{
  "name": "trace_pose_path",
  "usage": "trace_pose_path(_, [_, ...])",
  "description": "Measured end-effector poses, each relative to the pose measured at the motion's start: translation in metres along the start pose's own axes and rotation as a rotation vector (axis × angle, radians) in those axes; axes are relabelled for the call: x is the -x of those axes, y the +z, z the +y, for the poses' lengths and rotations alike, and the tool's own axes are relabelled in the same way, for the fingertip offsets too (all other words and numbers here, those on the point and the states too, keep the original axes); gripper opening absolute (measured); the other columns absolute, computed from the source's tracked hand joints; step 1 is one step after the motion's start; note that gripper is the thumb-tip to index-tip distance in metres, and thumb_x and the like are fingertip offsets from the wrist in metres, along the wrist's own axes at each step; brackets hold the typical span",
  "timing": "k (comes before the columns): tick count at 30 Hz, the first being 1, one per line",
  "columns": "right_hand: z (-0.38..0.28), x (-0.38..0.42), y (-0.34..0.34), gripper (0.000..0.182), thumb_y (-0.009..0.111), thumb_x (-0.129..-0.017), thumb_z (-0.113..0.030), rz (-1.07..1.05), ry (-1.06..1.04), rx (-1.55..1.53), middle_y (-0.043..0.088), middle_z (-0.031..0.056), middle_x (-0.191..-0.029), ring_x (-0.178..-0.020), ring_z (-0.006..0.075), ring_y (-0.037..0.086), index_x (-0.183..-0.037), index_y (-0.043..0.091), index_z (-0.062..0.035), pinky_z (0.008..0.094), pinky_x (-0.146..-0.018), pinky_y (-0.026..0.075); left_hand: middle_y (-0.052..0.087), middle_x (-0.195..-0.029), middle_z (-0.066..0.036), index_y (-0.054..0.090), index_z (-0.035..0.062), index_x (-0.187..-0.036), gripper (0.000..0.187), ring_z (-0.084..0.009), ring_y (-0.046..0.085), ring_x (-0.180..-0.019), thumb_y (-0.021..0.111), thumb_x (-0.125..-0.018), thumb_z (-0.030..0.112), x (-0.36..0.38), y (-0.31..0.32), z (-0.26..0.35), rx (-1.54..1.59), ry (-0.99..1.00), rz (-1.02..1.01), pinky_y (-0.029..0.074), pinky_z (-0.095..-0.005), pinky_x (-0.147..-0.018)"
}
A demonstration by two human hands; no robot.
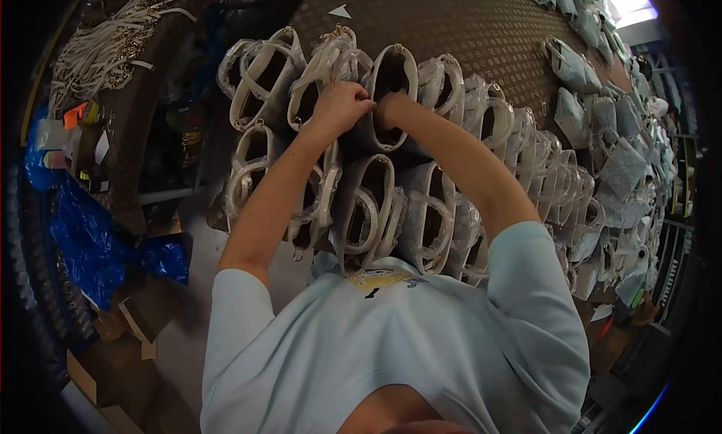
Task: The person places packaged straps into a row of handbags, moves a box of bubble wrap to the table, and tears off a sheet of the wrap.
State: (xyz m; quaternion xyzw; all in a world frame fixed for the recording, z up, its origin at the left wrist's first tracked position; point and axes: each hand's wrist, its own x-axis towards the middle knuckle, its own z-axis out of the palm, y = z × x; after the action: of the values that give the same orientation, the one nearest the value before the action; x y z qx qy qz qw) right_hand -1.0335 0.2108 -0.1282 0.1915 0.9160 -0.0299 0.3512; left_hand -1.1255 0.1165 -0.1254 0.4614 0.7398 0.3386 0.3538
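An open pale handbag [394, 54] stands in the back row, its dark inside facing up. At its left rim is my left hand [344, 107], thumb and fingertips pinched together; what lies between them, if anything, is too small to make out. My right hand [390, 110] reaches into the bag's opening, and its fingers are hidden inside. Left of this bag stands another bag with plastic-wrapped handles [331, 62]. In front sits a pale bag [348, 208] with a looped, wrapped handle.
Rows of wrapped handbags [496, 122] extend right on a brown patterned table [451, 20]. More light bags [624, 171] are heaped at the far right. Pale straps with metal clasps [113, 43] lie at upper left. Blue plastic [90, 235] and open cardboard boxes [139, 317] are at left.
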Motion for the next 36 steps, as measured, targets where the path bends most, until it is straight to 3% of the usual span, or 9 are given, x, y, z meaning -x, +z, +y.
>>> trace_pose_path(1, [-0.001, -0.001, -0.003, 0.042, 0.054, -0.072, -0.024, -0.191, 0.029, -0.153, 0.053, 0.0156, -0.112, -0.107, 0.0312, 0.048, -0.112, 0.053, -0.0109, 0.0365, -0.089, 0.037, 0.061, -0.067, -0.007, 0.062, -0.0007, -0.085, 0.022, -0.013, 0.057, -0.057, 0.063, -0.073, 0.017, -0.001, -0.001, 0.003, -0.009, 0.001, -0.008, 0.047, -0.0258, -0.049])
trace_pose_path(8, [0.018, -0.054, 0.031, 0.037, 0.052, -0.075, -0.023, -0.108, 0.122, -0.37, 0.054, 0.0155, -0.11, -0.099, 0.0287, 0.053, -0.11, 0.055, -0.0114, 0.0383, -0.084, 0.041, 0.061, -0.072, -0.009, 0.062, 0.0011, -0.086, 0.02, -0.017, 0.058, -0.061, 0.06, -0.074, 0.017, -0.003, 0.002, 0.002, -0.187, 0.09, 0.082, 0.046, -0.0281, -0.057])
trace_pose_path(11, [0.023, -0.038, 0.014, 0.037, 0.051, -0.076, -0.022, -0.003, -0.12, -0.33, 0.055, 0.0164, -0.107, -0.098, 0.0285, 0.053, -0.112, 0.054, -0.0106, 0.0385, -0.08, 0.042, 0.062, -0.078, -0.012, 0.063, 0.0039, -0.086, 0.02, -0.0243, 0.059, -0.073, 0.058, -0.074, 0.019, -0.005, 0.004, -0.003, -0.272, 0.168, 0.123, 0.046, -0.0335, -0.066])
trace_pose_path(13, [0.014, 0.016, -0.024, 0.039, 0.05, -0.078, -0.018, -0.077, -0.101, -0.222, 0.055, 0.018, -0.104, -0.094, 0.0293, 0.054, -0.116, 0.049, -0.0087, 0.0373, -0.075, 0.043, 0.062, -0.083, -0.013, 0.064, 0.006, -0.084, 0.02, -0.0293, 0.058, -0.082, 0.057, -0.074, 0.022, -0.008, 0.003, -0.004, -0.262, 0.197, 0.117, 0.046, -0.0376, -0.072])
trace_pose_path(15, [0.008, 0.088, -0.036, 0.04, 0.049, -0.082, -0.013, 0.364, -0.247, -0.506, 0.056, 0.0162, -0.106, -0.096, 0.0254, 0.055, -0.121, 0.045, -0.0086, 0.0324, -0.078, 0.044, 0.062, -0.088, -0.014, 0.063, 0.0071, -0.091, 0.023, -0.0297, 0.058, -0.083, 0.056, -0.075, 0.021, -0.008, 0.001, -0.005, -0.316, 0.175, -0.013, 0.046, -0.0383, -0.072])
trace_pose_path(17, [0.012, 0.155, -0.03, 0.039, 0.046, -0.086, -0.012, 0.489, -0.361, -1.026, 0.055, 0.0121, -0.11, -0.101, 0.0195, 0.053, -0.124, 0.041, -0.0081, 0.028, -0.082, 0.043, 0.061, -0.091, -0.014, 0.061, 0.0072, -0.097, 0.026, -0.0294, 0.058, -0.083, 0.055, -0.076, 0.022, 0.002, -0.001, 0.003, -0.372, 0.244, 0.031, 0.046, -0.0384, -0.072])
trace_pose_path(19, [0.033, 0.234, -0.024, 0.04, 0.045, -0.087, -0.014, 0.52, -0.397, -1.092, 0.053, 0.0088, -0.115, -0.106, 0.0162, 0.05, -0.126, 0.039, -0.007, 0.0286, -0.087, 0.041, 0.06, -0.097, -0.013, 0.057, 0.0072, -0.105, 0.032, -0.0279, 0.058, -0.082, 0.055, -0.078, 0.023, 0.027, -0.009, 0.03, -0.354, 0.282, 0.071, 0.046, -0.0372, -0.071])
trace_pose_path(25, [0.065, 0.41, 0.091, 0.048, 0.047, -0.087, -0.028, 1.073, 0.18, -1.418, 0.054, 0.0118, -0.112, -0.102, 0.0205, 0.053, -0.127, 0.037, -0.0039, 0.0321, -0.084, 0.043, 0.062, -0.095, -0.007, 0.056, 0.0023, -0.108, 0.027, -0.0106, 0.057, -0.079, 0.055, -0.083, 0.013, 0.1, -0.043, 0.087, 0.151, 0.325, 0.032, 0.044, -0.0227, -0.07])
trace_pose_path(36, [0.154, 0.573, 0.32, 0.045, 0.049, -0.087, -0.031, 1.183, 0.799, -1.623, 0.054, 0.009, -0.112, -0.1, 0.0173, 0.052, -0.125, 0.041, -0.0073, 0.0301, -0.083, 0.042, 0.061, -0.095, -0.009, 0.055, -0.0012, -0.107, 0.025, -0.0149, 0.058, -0.087, 0.047, -0.088, 0.012, 0.194, 0.025, 0.162, 0.033, 0.424, 0.452, 0.045, -0.0247, -0.072])
